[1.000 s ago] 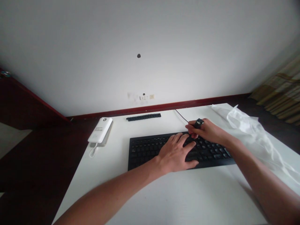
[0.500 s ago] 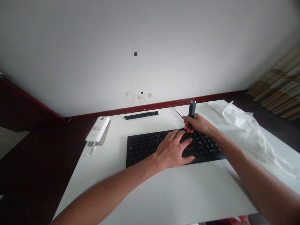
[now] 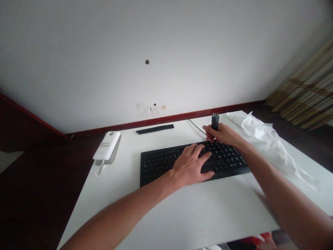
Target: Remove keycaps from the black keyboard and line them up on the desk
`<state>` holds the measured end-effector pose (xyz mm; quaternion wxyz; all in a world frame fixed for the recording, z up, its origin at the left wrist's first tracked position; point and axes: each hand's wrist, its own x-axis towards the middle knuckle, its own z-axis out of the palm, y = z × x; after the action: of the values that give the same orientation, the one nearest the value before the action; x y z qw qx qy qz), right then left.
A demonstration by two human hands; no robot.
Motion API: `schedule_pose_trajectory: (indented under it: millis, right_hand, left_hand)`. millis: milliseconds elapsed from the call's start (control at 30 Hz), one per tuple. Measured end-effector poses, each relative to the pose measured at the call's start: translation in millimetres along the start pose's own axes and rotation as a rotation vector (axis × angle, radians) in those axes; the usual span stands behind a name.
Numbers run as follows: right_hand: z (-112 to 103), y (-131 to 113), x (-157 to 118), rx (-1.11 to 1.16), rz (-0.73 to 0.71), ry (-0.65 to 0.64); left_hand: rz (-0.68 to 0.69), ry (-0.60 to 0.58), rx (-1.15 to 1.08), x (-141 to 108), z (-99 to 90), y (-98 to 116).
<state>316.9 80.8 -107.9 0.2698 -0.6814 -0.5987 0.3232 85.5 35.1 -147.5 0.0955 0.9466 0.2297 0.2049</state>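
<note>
A black keyboard [image 3: 161, 163] lies on the white table [image 3: 166, 211]. My left hand [image 3: 189, 165] rests palm down on its middle, fingers spread. At the keyboard's back edge, right of centre, my right hand [image 3: 220, 133] is closed around a dark, upright cylindrical handle [image 3: 215, 121] with a shiny top end. Its lower end is hidden by my fingers and cannot be made out. A thin black cable [image 3: 196, 127] runs from behind the keyboard toward the table's far edge.
A white power bank [image 3: 107, 146] with a short white cable lies on a grey object at the left. Near the back edge sits a black strip of small blocks [image 3: 155, 129]. Crumpled white plastic [image 3: 262, 135] covers part of the right side. The wall [image 3: 208, 62] stands behind.
My right hand and the handle have shifted slightly right and back along the keyboard, uncovering more keys. My left hand stays spread in place. The camera view has turned slightly.
</note>
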Motion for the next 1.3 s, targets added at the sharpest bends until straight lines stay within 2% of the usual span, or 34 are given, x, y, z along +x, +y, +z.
schedule_pose_trajectory:
  millis: [167,300,367,467,600,667,767,833,933,1033,1100,1200,1300]
  right_hand:
    - [-7.2,7.4,0.9,0.097,-0.027,0.179]
    - [3.1,-7.5,-8.2,0.159,-0.098,0.237]
    - [13.8,-21.4,-18.2,0.234,-0.138,0.188]
    - [34.4,-40.5,-34.4,0.314,-0.222,0.085]
    - [52.2,-53.5,-46.8,0.342,-0.337,-0.029]
    - [49.7,-54.0,-46.9,0.391,-0.360,-0.066]
    - [34.8,-45.8,-39.7,0.381,-0.383,-0.152]
    - [23.8,-35.1,-31.7,0.247,-0.375,-0.185]
    - [13.1,-18.2,-20.4,-0.016,-0.371,-0.141]
    - [9.9,-9.6,-15.3,-0.161,-0.377,-0.182]
    - [10.3,-9.1,-15.4,-0.190,-0.368,-0.238]
    - [11.6,-11.1,-17.0,-0.190,-0.381,-0.264]
    - [10.4,-12.1,-17.5,-0.185,-0.379,-0.248]
  left_hand:
    - [-0.024,0.050,-0.030,2.8,-9.2,-1.8]
    - [-0.133,0.185,-0.026,9.8,-24.6,-9.9]
    - [-0.161,0.237,-0.041,13.1,-31.3,-14.9]
    - [-0.118,0.284,-0.123,15.8,-36.0,-21.4]
    - [-0.113,0.264,-0.239,15.0,-37.6,-26.2]
    - [-0.158,0.214,-0.234,13.7,-40.8,-27.5]
    - [-0.187,0.170,-0.215,12.9,-49.8,-31.1]
    - [-0.220,0.197,-0.225,13.2,-56.7,-36.8]
    - [-0.369,0.293,-0.285,11.3,-64.9,-53.9]
    - [-0.555,0.383,-0.497,-1.9,-68.9,-81.2]
    - [-0.636,0.461,-0.703,-19.9,-70.4,-101.0]
    - [-0.661,0.475,-0.942,-56.4,-73.0,-124.4]
    - [-0.682,0.528,-0.952,-90.3,-75.2,-137.0]
